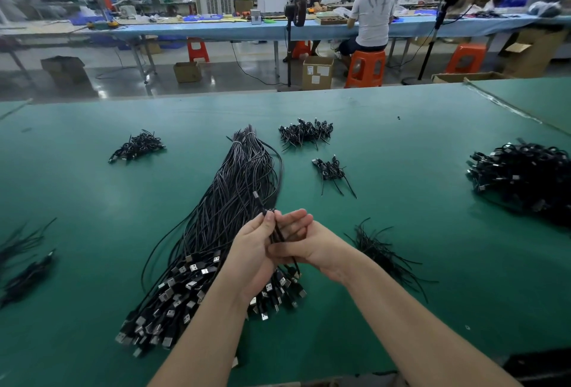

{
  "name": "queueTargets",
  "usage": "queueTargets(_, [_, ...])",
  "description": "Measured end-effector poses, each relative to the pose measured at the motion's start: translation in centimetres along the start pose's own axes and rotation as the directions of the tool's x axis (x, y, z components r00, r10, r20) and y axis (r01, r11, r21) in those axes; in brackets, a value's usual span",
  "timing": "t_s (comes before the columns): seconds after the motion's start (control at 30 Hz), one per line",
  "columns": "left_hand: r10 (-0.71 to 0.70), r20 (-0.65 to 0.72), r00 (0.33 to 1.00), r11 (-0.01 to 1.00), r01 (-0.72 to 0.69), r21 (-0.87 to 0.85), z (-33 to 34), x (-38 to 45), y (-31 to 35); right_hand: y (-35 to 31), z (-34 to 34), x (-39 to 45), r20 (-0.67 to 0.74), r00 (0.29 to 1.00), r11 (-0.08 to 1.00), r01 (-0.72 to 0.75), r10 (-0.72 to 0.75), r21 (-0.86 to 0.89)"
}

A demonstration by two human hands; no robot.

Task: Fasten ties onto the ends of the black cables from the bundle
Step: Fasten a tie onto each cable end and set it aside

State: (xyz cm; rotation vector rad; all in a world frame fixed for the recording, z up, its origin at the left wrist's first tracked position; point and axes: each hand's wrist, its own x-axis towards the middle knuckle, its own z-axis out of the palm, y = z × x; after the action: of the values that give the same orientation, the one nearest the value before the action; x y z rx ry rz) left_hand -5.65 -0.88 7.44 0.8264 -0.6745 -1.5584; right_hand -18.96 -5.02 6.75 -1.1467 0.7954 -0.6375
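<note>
— Where's your cable?
— Your left hand (251,250) pinches one black cable (276,233) against your right hand (304,243), whose grip curls round it, above the bundle (222,216) on the green worktop (92,201).

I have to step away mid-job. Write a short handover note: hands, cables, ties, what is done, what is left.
Left hand and right hand together hold one black cable over the bundle.
Loose ties lie right of the hands on the green table.
Done, apparently: small coiled piles further back and a big heap far right.
Left: the bundle is still thick, so most cables remain.
</note>
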Motion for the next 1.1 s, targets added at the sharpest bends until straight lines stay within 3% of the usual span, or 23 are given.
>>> queueTargets(0.27, [0.001, 0.040, 0.999, 0.991, -0.007, 0.131, -0.8, 0.5, -1.1, 0.9, -0.1, -0.1, -0.063, 0.997, 0.998, 0.051, -0.053, -0.031])
queueTargets(0.5, [-0.037, -0.067, 0.997, 0.968, 0.052, 0.245, -0.9, 0.8, -1.2, 1.3, -0.9, 0.1, -0.144, 0.989, 0.968, -0.003, -0.034, -0.251])
queueTargets(0.67, [-0.011, -0.210, 0.978, 0.761, 0.144, 0.632, -1.7, 0.9, -1.1, 1.3, -2.2, 0.1, -0.147, 0.989, 0.778, -0.070, -0.029, -0.624])
queueTargets(0.83, [0.056, -0.204, 0.977, 0.623, 0.125, 0.772, -2.4, 1.8, -2.0, 2.1, -1.9, 0.0, -0.113, 0.993, 0.740, -0.091, 0.021, -0.666])
queueTargets(0.97, [0.180, -0.232, 0.956, 0.493, 0.116, 0.862, -2.6, 2.6, -2.6, 2.5, -1.8, 0.1, -0.167, 0.986, 0.777, -0.124, 0.024, -0.617])
queueTargets(1.1, [0.272, -0.274, 0.923, 0.558, 0.081, 0.826, -2.9, 2.6, -2.7, 2.8, -2.1, 0.1, -0.222, 0.975, 0.779, -0.151, 0.016, -0.609])
